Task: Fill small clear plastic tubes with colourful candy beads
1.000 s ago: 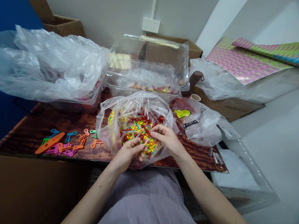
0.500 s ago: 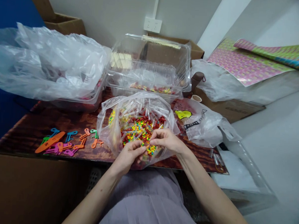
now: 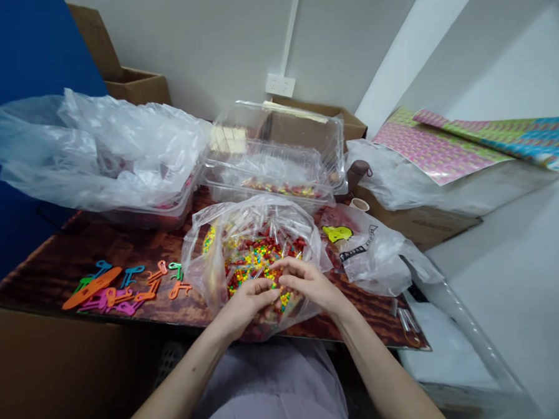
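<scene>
An opened clear plastic bag point(image 3: 200, 271) lies at the table's front edge, filled with small red, yellow and green candy-like pieces point(image 3: 264, 254) and clear tubes or wrappers point(image 3: 255, 219). Over its near side, my left hand point(image 3: 250, 303) has thumb and forefinger pinched together; whatever is between them is too small to make out. My right hand point(image 3: 307, 285) hovers beside it above the colourful pieces, fingers loosely curved and thumb a little apart from the forefinger. I see nothing clearly held in it. The fingertips of both hands are close together.
Colourful plastic clips point(image 3: 116, 288) lie on the left of the dark wooden table point(image 3: 46, 266). Clear plastic boxes point(image 3: 271, 184) stand behind the bag. A printed plastic bag point(image 3: 375, 258), a paper cup point(image 3: 359, 205) and a brown bottle point(image 3: 357, 174) are at the right. Thin clear tubes point(image 3: 408, 320) lie by the right corner.
The view has tilted up, so everything sits lower in the picture. My right thumb and forefinger have come apart from their pinch. My left hand stays pinched in about the same place.
</scene>
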The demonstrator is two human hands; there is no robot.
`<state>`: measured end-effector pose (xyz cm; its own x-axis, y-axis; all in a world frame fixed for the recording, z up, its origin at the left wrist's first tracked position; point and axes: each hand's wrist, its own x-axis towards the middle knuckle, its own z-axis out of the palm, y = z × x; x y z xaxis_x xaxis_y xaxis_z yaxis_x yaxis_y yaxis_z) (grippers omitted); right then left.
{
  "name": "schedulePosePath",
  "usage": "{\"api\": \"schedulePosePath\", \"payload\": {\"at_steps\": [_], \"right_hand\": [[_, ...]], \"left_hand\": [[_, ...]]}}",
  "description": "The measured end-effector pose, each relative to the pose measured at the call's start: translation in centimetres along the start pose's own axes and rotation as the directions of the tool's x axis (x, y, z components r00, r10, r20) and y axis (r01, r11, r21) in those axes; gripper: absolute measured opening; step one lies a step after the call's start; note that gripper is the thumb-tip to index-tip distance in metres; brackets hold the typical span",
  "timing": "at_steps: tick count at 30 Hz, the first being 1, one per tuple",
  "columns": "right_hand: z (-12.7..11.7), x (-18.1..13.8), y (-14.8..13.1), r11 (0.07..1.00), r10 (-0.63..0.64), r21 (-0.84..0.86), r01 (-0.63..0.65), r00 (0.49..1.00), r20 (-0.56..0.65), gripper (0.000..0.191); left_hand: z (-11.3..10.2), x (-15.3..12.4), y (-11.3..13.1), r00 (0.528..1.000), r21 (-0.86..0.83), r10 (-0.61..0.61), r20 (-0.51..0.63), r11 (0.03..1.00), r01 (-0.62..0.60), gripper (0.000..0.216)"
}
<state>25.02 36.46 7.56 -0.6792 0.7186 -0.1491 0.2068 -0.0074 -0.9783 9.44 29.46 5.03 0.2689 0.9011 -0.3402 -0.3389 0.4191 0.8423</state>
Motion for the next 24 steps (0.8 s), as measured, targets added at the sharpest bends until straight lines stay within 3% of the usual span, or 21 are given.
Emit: {"api": "schedulePosePath", "payload": {"at_steps": [3, 5, 6, 8, 10, 11, 12, 13, 15, 19, 22, 24], "right_hand": [[-1.0, 1.0, -1.4, 0.99, -0.105, -0.09, 0.107, 0.994, 0.022, 0.021], [-2.6, 2.3, -2.7, 0.979, -0.163, -0.145, 0.146, 0.981, -0.109, 0.021], [-3.8, 3.2, -3.5, 0.965, -0.221, -0.194, 0.176, 0.946, -0.238, 0.02], [-6.9, 5.2, -5.2, 0.896, -0.403, -0.389, 0.216, 0.765, -0.503, 0.017], [-10.2, 7.4, -6.9, 0.778, -0.564, -0.622, 0.083, 0.529, -0.634, 0.016], [-11.8, 8.4, -7.6, 0.714, -0.6, -0.698, -0.059, 0.461, -0.653, 0.017], [-13.2, 9.4, -8.1, 0.697, -0.606, -0.708, -0.117, 0.431, -0.668, 0.015], [-14.4, 10.2, -8.4, 0.681, -0.602, -0.713, -0.167, 0.427, -0.674, 0.011], [-16.2, 11.4, -8.3, 0.666, -0.569, -0.713, -0.22, 0.469, -0.676, 0.003], [-17.4, 11.8, -7.4, 0.611, -0.53, -0.742, -0.276, 0.554, -0.642, 0.012], [-16.0, 10.1, -7.2, 0.544, -0.638, -0.814, -0.204, 0.53, -0.559, 0.013], [-13.6, 8.1, -7.0, 0.488, -0.727, -0.865, -0.117, 0.495, -0.477, 0.015]], "left_hand": [[-0.1, 0.4, 1.2, 0.998, 0.08, 0.06, 0.021, 0.995, -0.061, 0.035], [-0.8, 0.5, 1.8, 0.988, 0.158, 0.142, -0.063, 0.979, -0.131, 0.039], [-1.2, 0.6, 2.0, 0.975, 0.206, 0.181, -0.129, 0.967, -0.152, 0.041], [-2.3, 0.7, 2.0, 0.938, 0.312, 0.241, -0.251, 0.937, -0.157, 0.04], [-3.4, 0.7, 1.6, 0.906, 0.426, 0.294, -0.305, 0.893, -0.147, 0.032], [-3.9, 0.7, 1.3, 0.899, 0.484, 0.32, -0.301, 0.863, -0.145, 0.028], [-4.2, 0.7, 0.9, 0.894, 0.55, 0.349, -0.281, 0.822, -0.147, 0.024], [-4.4, 0.7, 0.6, 0.889, 0.623, 0.382, -0.251, 0.767, -0.153, 0.021], [-4.5, 0.7, 0.1, 0.878, 0.766, 0.442, -0.185, 0.625, -0.153, 0.018], [-4.1, 0.7, -0.4, 0.874, 0.925, 0.475, -0.103, 0.369, -0.092, 0.024], [-3.7, 0.7, -0.3, 0.883, 0.968, 0.46, -0.096, 0.251, -0.026, 0.026], [-3.4, 0.7, -0.1, 0.888, 0.985, 0.447, -0.104, 0.171, 0.029, 0.025]]}}
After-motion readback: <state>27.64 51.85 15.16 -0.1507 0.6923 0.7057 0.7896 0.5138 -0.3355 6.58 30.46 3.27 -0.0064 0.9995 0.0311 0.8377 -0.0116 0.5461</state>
